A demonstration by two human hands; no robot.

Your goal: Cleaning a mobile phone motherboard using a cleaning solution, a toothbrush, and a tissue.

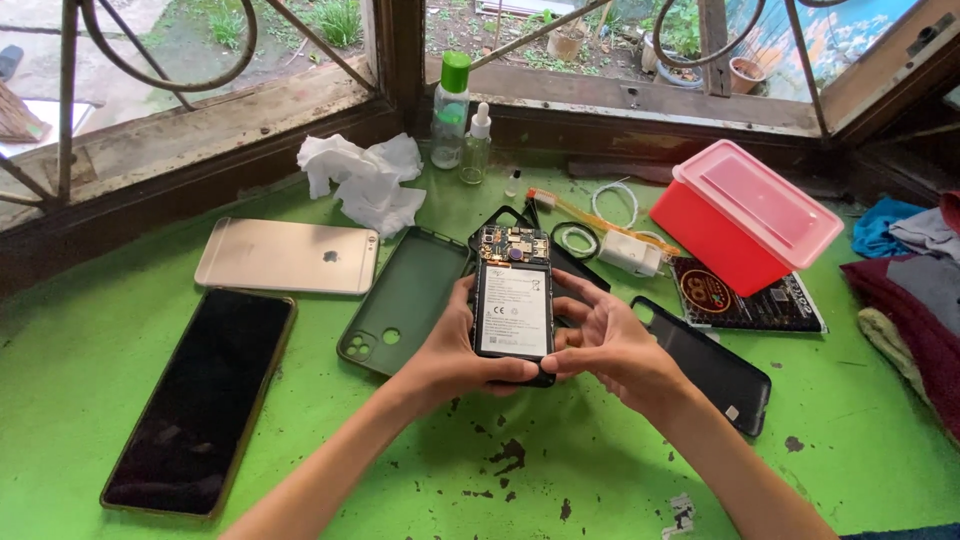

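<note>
From the head camera, an opened phone (513,303) with its back removed is seen held just above the green table (600,470), near its middle, with the battery and circuit board facing up. It is gripped along its left edge and bottom corner by the left hand (450,350), fingers closed around it, while the right hand (610,340) is curled against the right edge, fingertips touching the frame. The phone is judged light and stiff, but fragile where the board is bare, so the rim is best taken hold of, not the exposed parts. A dark green case (405,300) lies just beside it on the left, a black back cover (715,365) on the right, a red box (745,215) beyond
</note>
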